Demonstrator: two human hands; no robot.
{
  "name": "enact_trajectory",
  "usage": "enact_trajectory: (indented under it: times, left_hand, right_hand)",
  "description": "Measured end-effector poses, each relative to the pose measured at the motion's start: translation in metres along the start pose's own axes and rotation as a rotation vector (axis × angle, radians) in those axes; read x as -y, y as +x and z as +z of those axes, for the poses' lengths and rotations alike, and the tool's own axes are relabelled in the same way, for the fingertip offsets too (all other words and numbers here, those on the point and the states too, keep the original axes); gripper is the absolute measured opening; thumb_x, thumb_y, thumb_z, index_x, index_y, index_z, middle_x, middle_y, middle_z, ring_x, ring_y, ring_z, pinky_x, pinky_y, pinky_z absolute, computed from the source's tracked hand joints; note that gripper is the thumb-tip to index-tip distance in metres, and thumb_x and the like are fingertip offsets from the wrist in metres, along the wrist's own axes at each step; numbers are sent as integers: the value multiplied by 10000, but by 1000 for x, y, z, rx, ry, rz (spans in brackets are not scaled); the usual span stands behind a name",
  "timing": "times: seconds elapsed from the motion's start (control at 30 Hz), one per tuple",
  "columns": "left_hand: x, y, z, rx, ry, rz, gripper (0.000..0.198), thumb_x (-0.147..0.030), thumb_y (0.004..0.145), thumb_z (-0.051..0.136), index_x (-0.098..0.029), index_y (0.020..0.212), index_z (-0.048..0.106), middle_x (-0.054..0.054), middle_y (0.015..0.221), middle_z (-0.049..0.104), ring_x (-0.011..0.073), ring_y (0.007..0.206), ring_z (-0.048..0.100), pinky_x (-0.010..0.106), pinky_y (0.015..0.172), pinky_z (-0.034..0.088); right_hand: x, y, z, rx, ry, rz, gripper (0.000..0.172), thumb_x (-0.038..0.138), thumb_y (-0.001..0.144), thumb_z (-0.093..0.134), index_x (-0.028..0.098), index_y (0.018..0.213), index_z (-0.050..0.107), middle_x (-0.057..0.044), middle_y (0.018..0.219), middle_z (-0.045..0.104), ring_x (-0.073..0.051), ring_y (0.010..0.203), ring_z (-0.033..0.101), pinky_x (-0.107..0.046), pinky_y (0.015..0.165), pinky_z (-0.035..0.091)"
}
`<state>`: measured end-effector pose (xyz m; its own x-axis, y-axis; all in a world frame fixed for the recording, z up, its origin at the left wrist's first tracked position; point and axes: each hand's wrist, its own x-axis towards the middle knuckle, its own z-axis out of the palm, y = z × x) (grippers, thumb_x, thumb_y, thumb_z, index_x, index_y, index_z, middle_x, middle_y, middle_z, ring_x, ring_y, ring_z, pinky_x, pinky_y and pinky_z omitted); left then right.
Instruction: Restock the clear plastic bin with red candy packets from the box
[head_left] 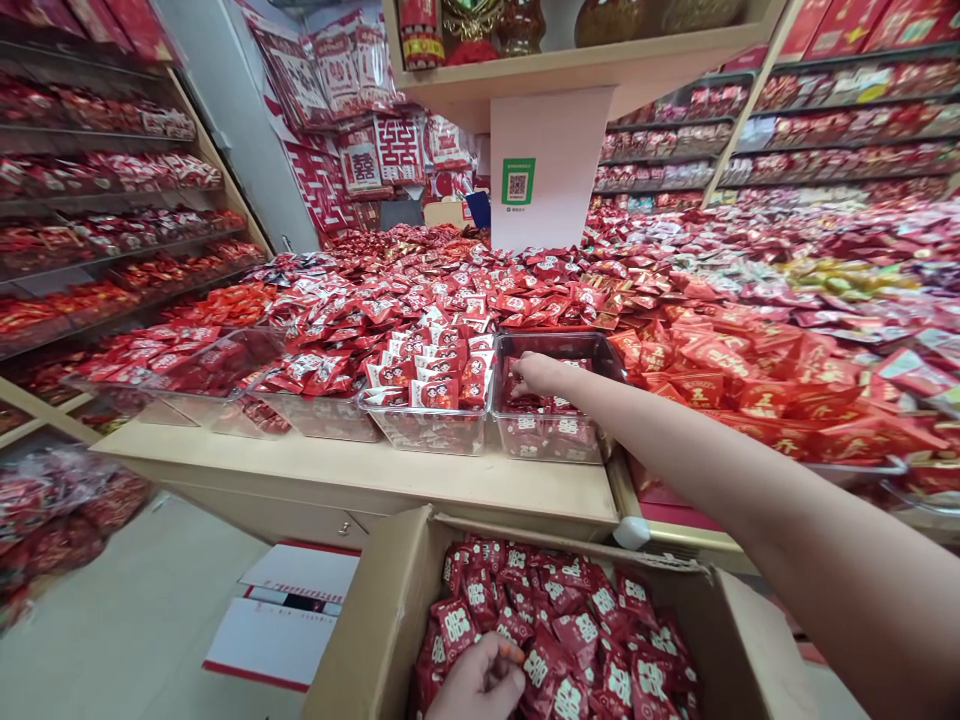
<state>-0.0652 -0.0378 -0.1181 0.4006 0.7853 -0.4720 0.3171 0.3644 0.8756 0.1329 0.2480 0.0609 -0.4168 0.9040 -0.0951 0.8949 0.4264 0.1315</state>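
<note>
Packets [581,640] beneath left grip [480,680], cardboard box [375,610] around them, clear bin [550,440] around right grip [541,375], cannot tell if either pinches anything

Across the middle of my view runs a pale wooden counter [300,463]. Clear plastic tubs [551,445] stand along its front edge, from nine o'clock to just past the centre. At twelve o'clock, higher up, a wooden shelf [600,75] bears rounded brown jars [607,22]. At ten o'clock I see tiered shelves [112,198] lined with red packets [150,172]. On the grey floor [150,590], at seven o'clock, a white carton [281,640] with red edging lies near the counter.
</note>
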Motion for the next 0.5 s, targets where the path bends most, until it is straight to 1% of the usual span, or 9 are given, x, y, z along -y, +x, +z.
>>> enact_trajectory:
  times: [0.17,0.3,0.37,0.43,0.5]
  left_hand:
    - [6,-1,0,-49,-2,24,180,-282,706,528,-158,837,526,-28,681,495,97,593,435,217,596,348]
    - [7,0,0,-72,-10,37,195,-299,700,540,-161,837,526,-25,703,507,101,614,454,223,603,353]
    - [7,0,0,-79,-13,31,215,-320,688,555,-161,830,525,-23,705,516,108,623,470,227,607,360]
    - [5,-1,0,-87,1,19,243,-350,682,561,-160,831,527,-22,698,524,111,619,481,229,602,366]
    - [2,-4,-1,-102,41,15,264,-379,689,549,-164,841,536,-13,717,545,119,640,494,231,616,375]
  right_hand:
    - [-4,-5,-3,-18,-34,-41,432,460,692,561,116,951,597,-123,945,592,-210,864,547,-238,726,399]
    - [-11,-7,-1,-48,-3,-49,423,431,687,575,108,960,595,-126,939,588,-216,887,533,-244,731,393]
    - [-14,-10,-8,-84,35,-34,380,389,699,570,103,949,598,-130,935,584,-215,892,526,-245,734,389]
    - [-12,-24,-24,-178,96,4,318,339,723,544,103,930,600,-130,943,576,-204,877,527,-248,741,383]
    - [-2,-53,-42,-342,207,20,272,309,744,507,119,915,599,-114,941,575,-187,856,528,-252,751,378]
